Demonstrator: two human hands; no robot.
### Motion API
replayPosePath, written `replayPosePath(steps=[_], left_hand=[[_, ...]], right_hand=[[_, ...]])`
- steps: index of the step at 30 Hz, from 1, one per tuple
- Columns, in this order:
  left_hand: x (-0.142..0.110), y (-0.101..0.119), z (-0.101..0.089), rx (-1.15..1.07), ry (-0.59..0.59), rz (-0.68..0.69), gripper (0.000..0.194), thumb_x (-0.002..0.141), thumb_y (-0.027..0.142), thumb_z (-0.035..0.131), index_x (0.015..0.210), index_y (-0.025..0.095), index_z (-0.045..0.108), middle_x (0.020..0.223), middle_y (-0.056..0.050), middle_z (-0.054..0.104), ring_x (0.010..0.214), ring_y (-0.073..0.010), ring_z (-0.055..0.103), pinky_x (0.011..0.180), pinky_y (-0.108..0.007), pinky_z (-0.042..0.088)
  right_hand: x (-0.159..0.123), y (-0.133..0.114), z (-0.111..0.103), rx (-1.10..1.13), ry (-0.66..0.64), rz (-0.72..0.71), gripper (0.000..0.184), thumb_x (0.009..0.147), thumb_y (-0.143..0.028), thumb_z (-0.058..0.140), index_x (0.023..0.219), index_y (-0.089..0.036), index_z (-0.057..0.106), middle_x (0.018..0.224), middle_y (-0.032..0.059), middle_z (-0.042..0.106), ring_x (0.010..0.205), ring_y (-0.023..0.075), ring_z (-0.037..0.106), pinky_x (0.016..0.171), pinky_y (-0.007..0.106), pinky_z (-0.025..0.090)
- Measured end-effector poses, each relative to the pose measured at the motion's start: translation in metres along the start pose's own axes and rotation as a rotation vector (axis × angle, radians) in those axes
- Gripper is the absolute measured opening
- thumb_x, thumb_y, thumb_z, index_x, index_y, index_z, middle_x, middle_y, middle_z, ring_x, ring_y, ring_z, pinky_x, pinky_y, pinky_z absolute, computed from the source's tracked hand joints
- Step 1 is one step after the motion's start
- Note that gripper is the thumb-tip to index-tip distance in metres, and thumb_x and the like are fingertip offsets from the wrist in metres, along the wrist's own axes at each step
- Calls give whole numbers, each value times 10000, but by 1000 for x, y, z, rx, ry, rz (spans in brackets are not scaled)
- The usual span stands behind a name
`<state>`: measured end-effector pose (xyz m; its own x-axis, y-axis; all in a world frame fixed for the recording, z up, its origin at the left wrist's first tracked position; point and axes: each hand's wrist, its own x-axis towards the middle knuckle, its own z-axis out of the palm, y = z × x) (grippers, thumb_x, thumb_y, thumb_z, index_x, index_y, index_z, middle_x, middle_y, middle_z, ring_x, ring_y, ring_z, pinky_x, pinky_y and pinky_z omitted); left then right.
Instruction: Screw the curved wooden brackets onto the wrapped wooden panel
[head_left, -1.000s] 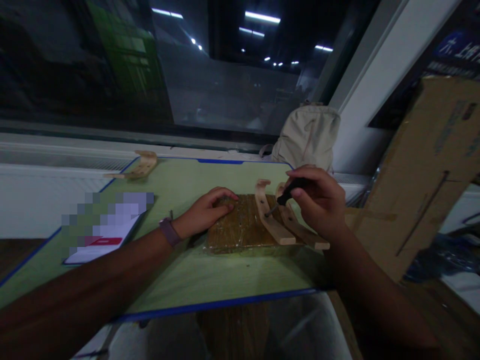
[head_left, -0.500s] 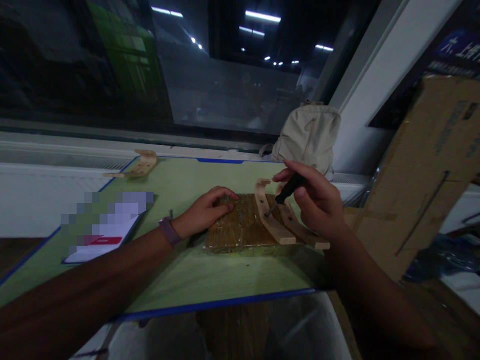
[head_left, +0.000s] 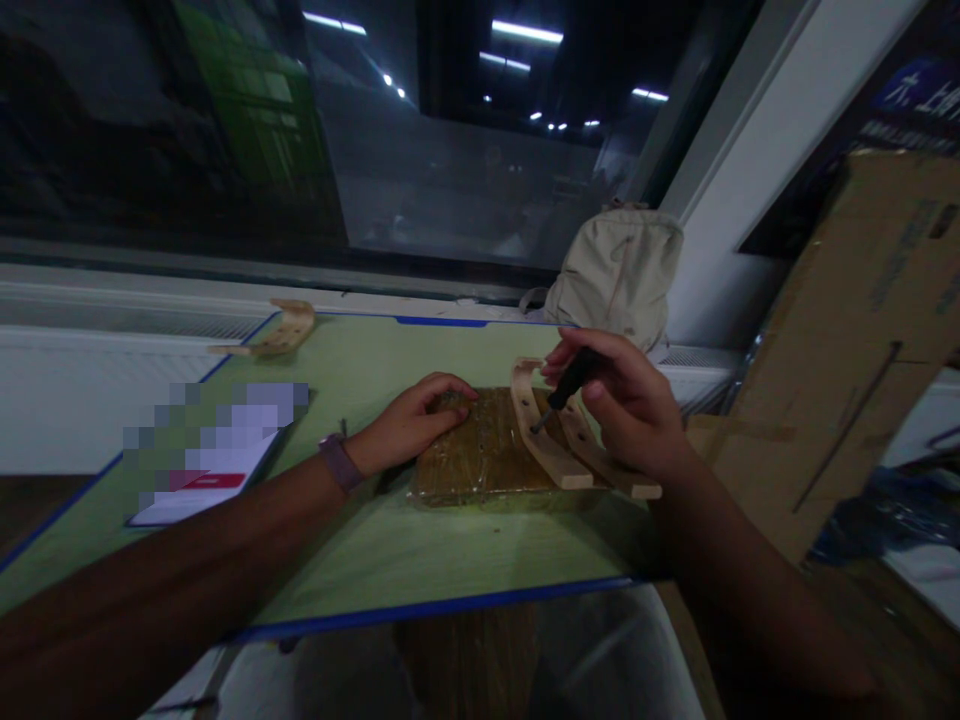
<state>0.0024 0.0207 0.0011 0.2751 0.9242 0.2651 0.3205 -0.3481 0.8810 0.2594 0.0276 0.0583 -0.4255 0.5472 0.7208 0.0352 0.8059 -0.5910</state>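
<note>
My right hand (head_left: 634,405) has its fingers and thumb around the black handle of a screwdriver (head_left: 571,380). The screwdriver's shaft slants down to the left, its tip at a hole in a curved wooden piece (head_left: 553,452). Beside that piece, to the right, lies a second curved wooden piece (head_left: 609,464), partly hidden by my right hand. Both rest on a flat block wrapped in brown tape (head_left: 487,465). At the block's left end my left hand (head_left: 421,422) grips it, thumb on top and fingers along the far edge.
The block lies on a green table (head_left: 360,570) with a blue edge. Another curved wooden piece (head_left: 289,330) sits at the far left corner. A partly blurred booklet or device (head_left: 225,470) lies left. Behind stand a backpack (head_left: 626,275) and, right, a large cardboard box (head_left: 847,330).
My right hand has shifted slightly on the screwdriver, and the handle has tilted a little. My left hand, the block and the wooden pieces stay where they were.
</note>
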Motion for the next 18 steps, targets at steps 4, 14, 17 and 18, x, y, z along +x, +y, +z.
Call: replayPosePath(steps=[4,14,17,18], left_hand=[[0,1,0,10,0,3,176,867,278,622,1016,199,670,1027,-42,671,1023,-236,616,953,-391,469],[1,-1,0,0,-3,-4,180,859,277,618,1012,195,666,1047,-53,653,1011,-235,602,943,-410,460],[1,-1,0,-13,-2,-4,184,853,285,621,1008,196,667,1038,-54,653,1001,-239,601,925,-411,462],[1,-1,1,-18,-1,0,182,852,290,625,1002,198,668,1032,-54,655,999,-241,601,921,-410,463]], right_hand=[[1,-2,2,90,5,8,269,961,-290,594,1229,-276,604,1022,41,724,906,168,732,819,353,630],[1,-1,-3,-141,38,-112,331,1000,-300,501,1310,-313,616,1107,61,705,1032,220,686,915,450,583],[2,-2,0,-2,-4,-31,346,982,-266,548,1320,-323,591,1104,38,712,963,182,718,875,394,614],[2,-1,1,23,22,-15,337,956,-248,598,1285,-321,606,1034,22,715,894,165,723,825,359,625]])
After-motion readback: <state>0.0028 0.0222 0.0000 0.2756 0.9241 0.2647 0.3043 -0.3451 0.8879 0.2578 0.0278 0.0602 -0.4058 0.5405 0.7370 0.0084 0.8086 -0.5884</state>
